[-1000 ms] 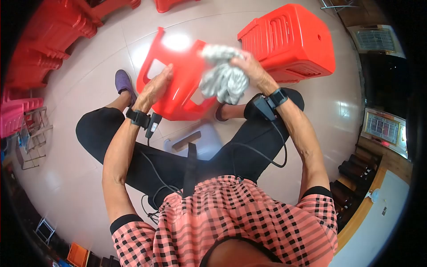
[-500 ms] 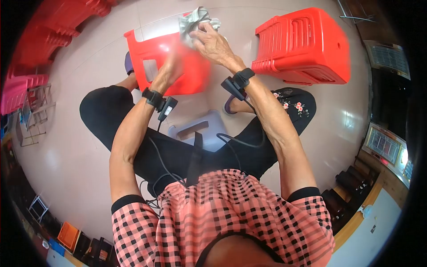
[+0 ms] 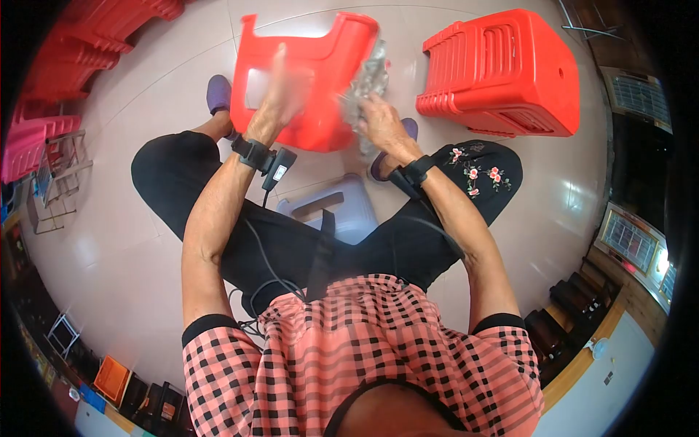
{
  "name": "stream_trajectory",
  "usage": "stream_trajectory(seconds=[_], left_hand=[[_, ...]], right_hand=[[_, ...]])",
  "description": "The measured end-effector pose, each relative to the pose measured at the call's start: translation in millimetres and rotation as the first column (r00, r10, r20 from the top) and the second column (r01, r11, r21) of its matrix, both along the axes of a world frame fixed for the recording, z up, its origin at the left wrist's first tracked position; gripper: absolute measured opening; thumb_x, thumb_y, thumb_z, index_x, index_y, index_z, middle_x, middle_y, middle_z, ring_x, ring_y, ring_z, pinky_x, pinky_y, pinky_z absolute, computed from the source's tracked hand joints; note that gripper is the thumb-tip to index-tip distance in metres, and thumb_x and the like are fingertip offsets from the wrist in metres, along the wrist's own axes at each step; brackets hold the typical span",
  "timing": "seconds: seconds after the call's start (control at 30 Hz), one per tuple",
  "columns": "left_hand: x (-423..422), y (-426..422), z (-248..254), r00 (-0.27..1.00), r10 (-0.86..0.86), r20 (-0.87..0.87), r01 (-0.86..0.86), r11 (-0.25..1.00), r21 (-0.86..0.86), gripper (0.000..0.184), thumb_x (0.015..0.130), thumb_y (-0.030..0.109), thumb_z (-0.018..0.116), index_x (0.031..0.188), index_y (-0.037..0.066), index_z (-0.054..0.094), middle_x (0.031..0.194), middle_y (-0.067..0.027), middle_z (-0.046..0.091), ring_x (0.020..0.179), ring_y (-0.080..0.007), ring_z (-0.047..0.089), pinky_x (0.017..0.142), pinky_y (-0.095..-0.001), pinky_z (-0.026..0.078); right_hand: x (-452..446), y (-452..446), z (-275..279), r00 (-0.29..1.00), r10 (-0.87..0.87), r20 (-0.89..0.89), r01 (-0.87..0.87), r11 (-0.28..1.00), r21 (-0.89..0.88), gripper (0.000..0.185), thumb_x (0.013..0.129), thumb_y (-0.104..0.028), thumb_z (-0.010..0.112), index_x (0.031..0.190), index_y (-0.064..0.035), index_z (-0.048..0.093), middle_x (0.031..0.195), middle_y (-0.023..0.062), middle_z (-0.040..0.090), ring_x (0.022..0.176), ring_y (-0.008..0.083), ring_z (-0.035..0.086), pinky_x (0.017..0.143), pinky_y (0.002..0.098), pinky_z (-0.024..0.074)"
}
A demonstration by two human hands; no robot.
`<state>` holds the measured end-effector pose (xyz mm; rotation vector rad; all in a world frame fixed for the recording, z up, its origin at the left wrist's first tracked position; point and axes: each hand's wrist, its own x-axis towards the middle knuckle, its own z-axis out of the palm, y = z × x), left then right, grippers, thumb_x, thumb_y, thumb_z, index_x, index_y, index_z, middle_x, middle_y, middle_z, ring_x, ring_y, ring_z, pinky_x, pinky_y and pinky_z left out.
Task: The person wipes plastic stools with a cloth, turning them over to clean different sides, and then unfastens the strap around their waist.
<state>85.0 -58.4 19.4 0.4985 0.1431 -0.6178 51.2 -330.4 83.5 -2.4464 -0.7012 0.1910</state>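
Observation:
A red plastic stool [image 3: 306, 54], with cut-out openings, lies tipped between my feet, slightly smeared by motion. My left hand [image 3: 279, 95] is over its near side, one finger stretched straight out and the others blurred. Whether the palm presses on the plastic is hard to see. In my right hand [image 3: 384, 124] a crumpled grey-white cloth [image 3: 369, 76] is gripped against the stool's right side. The cloth is blurred, its lower end hanging beside the stool.
A stack of red stools [image 3: 502, 73] lies on its side at the right. Below my hands stands a grey-blue plastic stool [image 3: 357, 207] between my legs. More red stools [image 3: 80, 62] are at the far left, near a metal rack [image 3: 62, 164]. Cables run from my wrist devices.
The red stool has shifted right and turned. My right hand has drawn the cloth down from the stool's top to its right side. My left hand's finger now points up, away from me.

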Motion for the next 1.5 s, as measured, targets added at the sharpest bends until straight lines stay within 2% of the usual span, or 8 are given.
stream_trajectory(seconds=[0.17,0.37,0.63,0.83,0.9,1.1,1.3,1.5], left_hand=[[-11.1,-43.4,67.3,0.974,0.212,-0.078,-0.156,0.881,0.446,0.061,0.089,0.068,0.043,0.079,0.009,0.053,0.072,0.0001,0.050,0.067,-0.0118,0.046,0.059,-0.0261,0.038],[-8.6,-37.1,59.6,0.989,0.145,-0.018,-0.131,0.932,0.337,0.058,0.091,0.066,0.041,0.069,0.013,0.052,0.069,0.0014,0.049,0.063,-0.0113,0.045,0.059,-0.0240,0.036],[1.2,-21.1,13.5,0.997,0.068,-0.035,-0.063,0.989,0.132,0.074,0.086,0.071,0.044,0.089,0.000,0.063,0.091,-0.0119,0.067,0.084,-0.0203,0.063,0.080,-0.0291,0.049],[-12.7,-53.1,92.6,0.953,0.302,0.013,-0.300,0.941,0.157,0.076,0.090,0.068,0.039,0.129,0.002,0.047,0.129,-0.0124,0.054,0.115,-0.0242,0.055,0.098,-0.0460,0.044],[-13.7,-55.2,101.7,0.893,0.451,-0.007,-0.440,0.875,0.205,0.072,0.092,0.064,0.038,0.130,0.003,0.048,0.129,-0.0139,0.055,0.118,-0.0267,0.055,0.100,-0.0465,0.044],[-5.3,-21.8,34.2,0.982,0.163,-0.092,-0.123,0.931,0.343,0.053,0.086,0.059,0.057,0.088,0.006,0.062,0.071,-0.0004,0.055,0.061,-0.0110,0.050,0.059,-0.0273,0.044],[-25.4,-51.2,97.5,0.990,-0.052,0.132,-0.098,0.422,0.901,0.026,0.084,0.034,0.070,0.076,0.015,0.054,0.068,0.0076,0.045,0.062,-0.0049,0.037,0.056,-0.0235,0.032],[-56.7,-85.2,74.5,0.892,-0.087,0.444,-0.198,0.806,0.557,0.031,0.090,0.013,0.059,0.118,0.000,0.058,0.102,-0.0077,0.066,0.078,-0.0136,0.063,0.067,-0.0280,0.054]], right_hand=[[32.8,-67.1,-41.1,0.938,-0.299,-0.175,0.227,0.912,-0.341,0.018,0.077,-0.011,0.060,0.091,-0.0015,0.067,0.094,0.0251,0.065,0.088,0.0412,0.064,0.077,0.0426,0.0523],[136.3,-127.7,19.4,0.698,-0.684,-0.213,0.697,0.580,0.421,0.016,0.087,-0.018,0.060,0.082,-0.0049,0.067,0.074,-0.0029,0.060,0.076,0.0054,0.052,0.067,0.0250,0.0460],[138.7,24.3,170.7,0.645,-0.724,0.244,0.146,0.430,0.891,0.028,0.086,-0.027,0.060,0.095,-0.0012,0.064,0.064,0.0052,0.059,0.066,0.0158,0.061,0.061,0.0313,0.0511],[62.0,26.0,64.2,0.966,0.255,-0.029,-0.256,0.965,-0.059,0.047,0.076,-0.025,0.065,0.110,0.0058,0.054,0.098,0.0284,0.061,0.094,0.0415,0.060,0.082,0.0453,0.0482],[18.9,34.9,51.8,0.961,0.234,0.146,-0.250,0.963,0.103,0.039,0.076,-0.022,0.063,0.105,0.0030,0.052,0.091,0.0266,0.058,0.089,0.0419,0.058,0.079,0.0484,0.0468],[-37.6,19.2,43.3,0.665,0.451,-0.595,-0.584,0.810,-0.039,0.033,0.072,-0.019,0.065,0.097,0.0035,0.065,0.089,0.0253,0.064,0.085,0.0387,0.063,0.078,0.0435,0.0503],[1.5,-1.8,102.7,0.496,0.379,-0.781,-0.423,0.891,0.165,0.023,0.076,-0.019,0.059,0.092,-0.0032,0.065,0.075,0.0064,0.063,0.072,0.0151,0.058,0.066,0.0310,0.0465],[83.1,-2.0,185.1,0.645,0.278,-0.712,-0.216,0.960,0.180,0.023,0.074,-0.011,0.049,0.092,-0.0059,0.062,0.079,-0.0011,0.055,0.075,0.0088,0.054,0.068,0.0241,0.0442]])
